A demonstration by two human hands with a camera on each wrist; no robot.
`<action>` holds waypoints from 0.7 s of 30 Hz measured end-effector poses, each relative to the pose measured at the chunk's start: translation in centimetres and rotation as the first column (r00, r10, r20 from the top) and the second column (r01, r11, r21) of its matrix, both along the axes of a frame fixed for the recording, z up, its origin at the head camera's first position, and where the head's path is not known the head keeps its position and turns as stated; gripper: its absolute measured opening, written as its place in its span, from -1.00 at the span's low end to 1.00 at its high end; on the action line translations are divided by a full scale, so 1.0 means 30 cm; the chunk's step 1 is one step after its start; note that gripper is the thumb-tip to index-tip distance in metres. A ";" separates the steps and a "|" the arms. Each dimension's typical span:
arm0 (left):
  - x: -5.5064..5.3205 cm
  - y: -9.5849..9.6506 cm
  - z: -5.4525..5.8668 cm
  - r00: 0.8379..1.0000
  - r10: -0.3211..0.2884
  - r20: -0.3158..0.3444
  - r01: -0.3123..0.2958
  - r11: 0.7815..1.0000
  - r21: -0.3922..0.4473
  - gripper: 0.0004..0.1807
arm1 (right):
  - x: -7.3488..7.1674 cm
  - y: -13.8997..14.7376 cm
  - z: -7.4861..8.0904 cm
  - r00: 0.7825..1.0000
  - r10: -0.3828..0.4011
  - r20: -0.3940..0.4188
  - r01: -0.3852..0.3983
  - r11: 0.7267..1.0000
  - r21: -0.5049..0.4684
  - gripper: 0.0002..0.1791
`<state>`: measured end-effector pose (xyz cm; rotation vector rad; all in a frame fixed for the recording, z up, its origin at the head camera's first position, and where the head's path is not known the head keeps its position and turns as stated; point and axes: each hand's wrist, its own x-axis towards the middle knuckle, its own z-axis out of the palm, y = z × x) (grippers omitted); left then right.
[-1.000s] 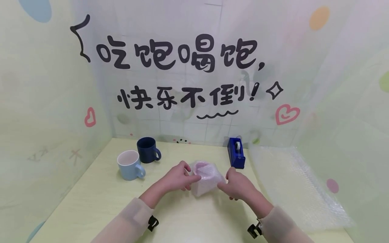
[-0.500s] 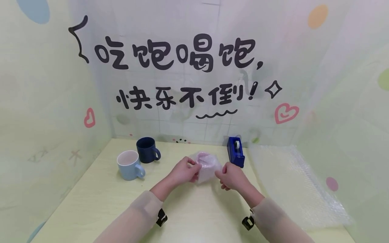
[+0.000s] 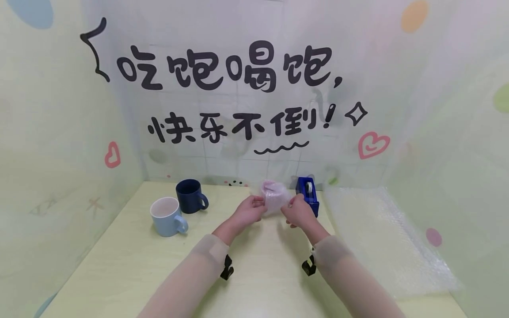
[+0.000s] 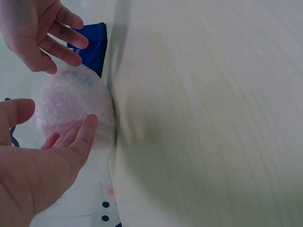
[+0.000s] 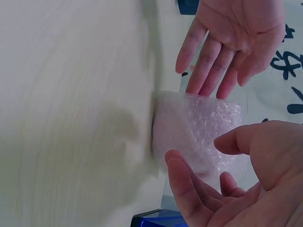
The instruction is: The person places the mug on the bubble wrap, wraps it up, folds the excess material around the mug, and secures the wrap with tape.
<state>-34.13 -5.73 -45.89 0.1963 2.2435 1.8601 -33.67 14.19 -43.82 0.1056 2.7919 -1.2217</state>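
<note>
A pink cup wrapped in bubble wrap (image 3: 275, 197) stands on the table near the back wall. To its left is my left hand (image 3: 248, 212), fingers extended along the side of the wrap, thumb held apart in the left wrist view. My right hand (image 3: 299, 212) is on the other side, fingers loosely bent and fingertips right by the wrap; in the right wrist view a gap shows between thumb and fingers. Both hands flank the bundle (image 5: 196, 130) without closing round it. Just behind the right hand sits a blue tape dispenser (image 3: 306, 187).
Two mugs stand at the left: a light blue mug (image 3: 167, 218) in front and a navy mug (image 3: 190, 196) behind it. A flat sheet of bubble wrap (image 3: 381, 243) covers the table's right side. Printed fabric walls (image 3: 254, 101) enclose the back and sides.
Both hands have moved away from me toward the back wall, and the wrapped cup has travelled with them, ending beside the tape dispenser. The mugs and bubble wrap sheet stay put.
</note>
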 end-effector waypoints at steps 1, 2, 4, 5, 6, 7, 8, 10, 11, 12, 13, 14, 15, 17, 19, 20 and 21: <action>-0.012 0.004 -0.001 1.000 -0.009 0.016 0.009 1.000 0.020 -0.39 | -0.010 -0.004 -0.005 1.000 -0.002 0.002 0.002 1.000 -0.017 -0.54; -0.023 0.008 -0.002 0.999 -0.020 0.030 0.018 0.999 0.036 -0.37 | -0.019 -0.007 -0.010 1.000 0.000 0.001 0.000 0.999 -0.043 -0.49; -0.044 0.016 0.000 0.998 -0.042 0.050 0.038 0.997 0.064 -0.35 | -0.034 -0.013 -0.023 1.000 0.013 0.001 -0.013 0.996 -0.090 -0.38; -0.055 0.020 0.000 0.997 -0.050 0.060 0.045 0.996 0.072 -0.34 | -0.040 -0.016 -0.029 1.000 0.020 0.004 -0.019 0.993 -0.113 -0.33; -0.064 0.023 0.001 0.996 -0.056 0.072 0.050 0.996 0.080 -0.33 | -0.045 -0.018 -0.036 1.000 0.029 0.006 -0.028 0.991 -0.132 -0.27; -0.073 0.027 0.003 0.995 -0.059 0.075 0.053 0.995 0.078 -0.32 | -0.050 -0.021 -0.041 0.999 0.037 0.010 -0.035 0.989 -0.146 -0.21; -0.080 0.029 0.004 0.995 -0.060 0.077 0.054 0.996 0.075 -0.31 | -0.051 -0.022 -0.045 0.999 0.046 0.012 -0.044 0.986 -0.159 -0.15; -0.092 0.033 0.004 0.994 -0.059 0.088 0.053 0.996 0.078 -0.29 | -0.052 -0.025 -0.049 0.998 0.057 0.021 -0.053 0.984 -0.170 -0.09; -0.096 0.034 0.005 0.994 -0.059 0.090 0.052 0.996 0.076 -0.29 | -0.054 -0.026 -0.050 0.998 0.060 0.027 -0.054 0.984 -0.172 -0.06; -0.099 0.035 0.004 0.994 -0.060 0.091 0.053 0.996 0.077 -0.28 | -0.054 -0.028 -0.050 0.997 0.064 0.031 -0.058 0.983 -0.171 -0.05; -0.102 0.036 0.004 0.994 -0.061 0.092 0.054 0.995 0.078 -0.28 | -0.054 -0.029 -0.051 0.997 0.068 0.035 -0.061 0.983 -0.171 -0.04; -0.104 0.036 0.003 0.994 -0.062 0.093 0.055 0.995 0.083 -0.28 | -0.053 -0.029 -0.050 0.997 0.071 0.033 -0.064 0.983 -0.172 -0.03; -0.106 0.036 0.002 0.993 -0.064 0.094 0.056 0.995 0.087 -0.28 | -0.053 -0.030 -0.050 0.997 0.072 0.033 -0.066 0.983 -0.172 -0.03; -0.109 0.035 0.000 0.993 -0.068 0.095 0.059 0.994 0.097 -0.28 | -0.053 -0.028 -0.048 0.997 0.076 0.031 -0.070 0.983 -0.167 -0.03; -0.109 0.035 -0.002 0.993 -0.070 0.092 0.061 0.993 0.099 -0.28 | -0.049 -0.024 -0.047 0.996 0.082 0.028 -0.076 0.983 -0.168 -0.03; -0.107 0.034 -0.002 0.993 -0.068 0.093 0.059 0.993 0.101 -0.28 | -0.047 -0.021 -0.047 0.996 0.086 0.030 -0.080 0.983 -0.167 -0.04; -0.104 0.033 -0.002 0.993 -0.066 0.096 0.056 0.994 0.098 -0.29 | -0.044 -0.018 -0.047 0.995 0.092 0.030 -0.086 0.982 -0.166 -0.04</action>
